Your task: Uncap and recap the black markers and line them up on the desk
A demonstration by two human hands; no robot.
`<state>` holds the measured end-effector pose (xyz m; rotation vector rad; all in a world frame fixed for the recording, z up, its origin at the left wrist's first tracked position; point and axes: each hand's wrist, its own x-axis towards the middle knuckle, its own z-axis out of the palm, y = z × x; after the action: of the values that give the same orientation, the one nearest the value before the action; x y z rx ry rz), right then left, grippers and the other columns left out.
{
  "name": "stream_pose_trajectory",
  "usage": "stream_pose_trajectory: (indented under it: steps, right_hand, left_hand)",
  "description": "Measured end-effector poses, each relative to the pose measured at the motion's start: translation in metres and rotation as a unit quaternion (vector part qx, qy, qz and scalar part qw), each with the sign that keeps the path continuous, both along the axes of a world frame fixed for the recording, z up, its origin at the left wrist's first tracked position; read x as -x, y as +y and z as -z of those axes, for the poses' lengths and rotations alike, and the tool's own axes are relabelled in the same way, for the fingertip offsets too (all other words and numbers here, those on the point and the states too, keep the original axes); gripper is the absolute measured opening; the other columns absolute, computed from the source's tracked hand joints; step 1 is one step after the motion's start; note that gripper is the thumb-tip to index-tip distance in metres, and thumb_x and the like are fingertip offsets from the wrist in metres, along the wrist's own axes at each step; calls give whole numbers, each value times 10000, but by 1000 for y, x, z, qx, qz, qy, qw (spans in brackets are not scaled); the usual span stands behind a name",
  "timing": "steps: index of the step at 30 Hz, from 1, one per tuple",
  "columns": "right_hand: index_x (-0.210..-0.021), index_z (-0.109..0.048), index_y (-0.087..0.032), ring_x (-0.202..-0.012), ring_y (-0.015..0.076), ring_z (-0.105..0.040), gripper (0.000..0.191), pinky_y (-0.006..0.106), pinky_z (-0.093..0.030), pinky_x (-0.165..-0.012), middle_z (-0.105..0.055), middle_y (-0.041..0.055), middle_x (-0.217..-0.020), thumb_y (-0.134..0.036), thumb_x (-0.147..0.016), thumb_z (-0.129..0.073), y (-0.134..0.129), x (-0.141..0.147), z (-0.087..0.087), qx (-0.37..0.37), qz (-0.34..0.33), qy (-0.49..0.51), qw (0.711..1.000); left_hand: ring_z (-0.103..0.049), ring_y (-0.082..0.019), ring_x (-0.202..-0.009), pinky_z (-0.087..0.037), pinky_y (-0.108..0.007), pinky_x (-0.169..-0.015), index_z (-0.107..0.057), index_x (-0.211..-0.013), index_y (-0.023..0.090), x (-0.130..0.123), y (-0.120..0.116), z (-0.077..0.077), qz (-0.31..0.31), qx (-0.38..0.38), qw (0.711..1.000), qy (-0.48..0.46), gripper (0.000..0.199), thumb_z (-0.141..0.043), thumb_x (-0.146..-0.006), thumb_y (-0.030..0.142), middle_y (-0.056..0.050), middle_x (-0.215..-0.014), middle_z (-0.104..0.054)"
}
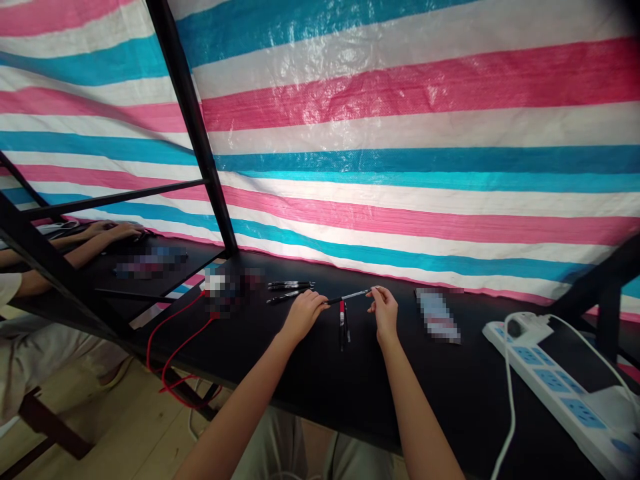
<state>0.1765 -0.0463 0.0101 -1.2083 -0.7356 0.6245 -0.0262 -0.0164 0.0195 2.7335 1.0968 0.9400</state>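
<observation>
While slim black pen-like pieces (342, 323), one red-topped, are lying nearest on the black desk (320, 380), the left hand (303, 312) and right hand (387, 313) are pinching a clear-and-black pen (349, 296) by its ends, apparently mid-work; beyond, glossy black pens (291, 286) are lying, finished or waiting, I cannot tell.

1. Legible text, brands, numbers or signs: none.
2. Held pen (349, 296): marks on barrel, if any, too small to resolve.
3. Pens lying at left (291, 285): pale marks on dark barrels, unreadable.
4. Red-and-dark pen (342, 317): light patch below the red end, lettering not resolvable.
5. Flat object at right (439, 315): pixelated, unreadable.
6. Items by red cable (216, 293): pixelated, likewise.
7. Power strip (553, 380): blue socket panels, no wording made out.
</observation>
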Motion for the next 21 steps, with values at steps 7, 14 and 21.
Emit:
stream_pose_trajectory:
  steps: [7, 14, 21]
  right_hand:
    - [-1102, -545, -201, -609, 96, -506, 556, 246, -435, -588, -578, 38, -958, -386, -592, -663, 0, 10, 2, 47, -196, -176, 964]
    - [-1079, -562, -200, -660, 115, -492, 459, 246, -406, -611, -571, 43, -957, -439, -688, -580, 0, 4, 5, 63, -193, -175, 963]
    - [-1018, -602, -197, -682, 131, -501, 377, 250, -385, -612, -587, 37, -904, -423, -722, -542, -2, 7, 4, 64, -226, -197, 952]
  left_hand:
    - [-501, -155, -835, -373, -282, -753, -574, -916, 194, 3, 2, 0, -32, 3, 999, -38, 196, -433, -862, 319, -28, -851, -598]
    - [-478, -203, -879, -315, -339, -763, -576, -820, 212, 25, 14, 5, -151, -12, 988, 38, 66, -526, -806, 253, -30, -857, -601]
    - [-438, -227, -909, -291, -365, -767, -599, -859, 226, 31, 21, 14, -236, -29, 968, 84, 93, -547, -781, 230, -57, -945, -547]
